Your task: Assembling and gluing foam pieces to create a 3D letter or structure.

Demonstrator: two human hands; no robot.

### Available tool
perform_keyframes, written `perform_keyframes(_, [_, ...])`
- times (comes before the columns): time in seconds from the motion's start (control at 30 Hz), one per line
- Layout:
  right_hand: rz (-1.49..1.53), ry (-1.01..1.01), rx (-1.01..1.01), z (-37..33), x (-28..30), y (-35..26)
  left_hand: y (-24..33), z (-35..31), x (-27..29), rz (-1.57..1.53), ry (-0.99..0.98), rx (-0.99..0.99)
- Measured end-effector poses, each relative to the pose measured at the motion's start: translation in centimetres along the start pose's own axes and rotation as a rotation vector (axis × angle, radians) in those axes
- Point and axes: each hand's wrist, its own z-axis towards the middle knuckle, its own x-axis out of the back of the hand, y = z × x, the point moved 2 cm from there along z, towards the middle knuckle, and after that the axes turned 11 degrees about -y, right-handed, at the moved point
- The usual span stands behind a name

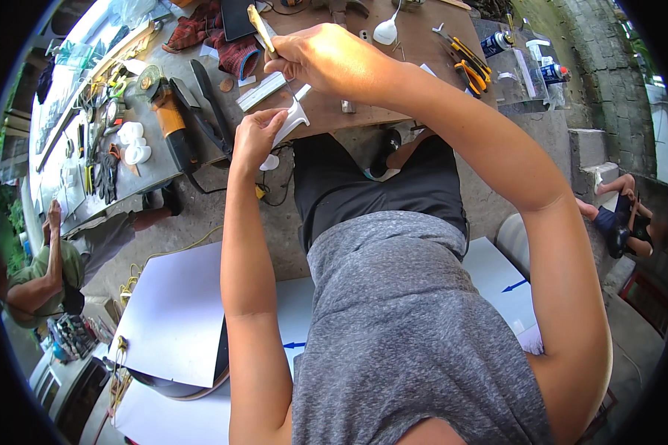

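My left hand [256, 141] is closed, pinching a white curved plastic piece [292, 121] at the table's near edge. Above it and slightly to the right, my right hand [312, 58] is closed round a slim tool with a yellowish, wood-like handle [259, 28]. The tool's lower end is mostly hidden by my fingers, so its exact kind is unclear. A white plastic strip [261, 92] lies on the brown tabletop [323, 122] just beyond my left hand.
Left on the table lie an orange-black angle grinder [172, 122], red work gloves [234, 53] and white round pieces [135, 144]. To the right are orange-handled pliers [470, 78] and a spray can [496, 44]. People are at far left [41, 282] and right [627, 215].
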Motion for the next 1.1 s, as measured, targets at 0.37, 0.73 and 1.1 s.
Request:
perform_keyframes(0.37, [-0.02,0.004,0.0,0.07,-0.06,0.1,-0.1,0.07,0.08,0.003,-0.016,0.002])
perform_keyframes(0.73, [0.001,-0.003,-0.097,-0.12,-0.12,0.38,0.37,-0.21,0.17,-0.01,-0.03,-0.002])
perform_keyframes(1.1, [0.003,0.027,-0.057,-0.17,0.38,0.09,-0.12,-0.04,0.14,-0.049,-0.053,-0.007])
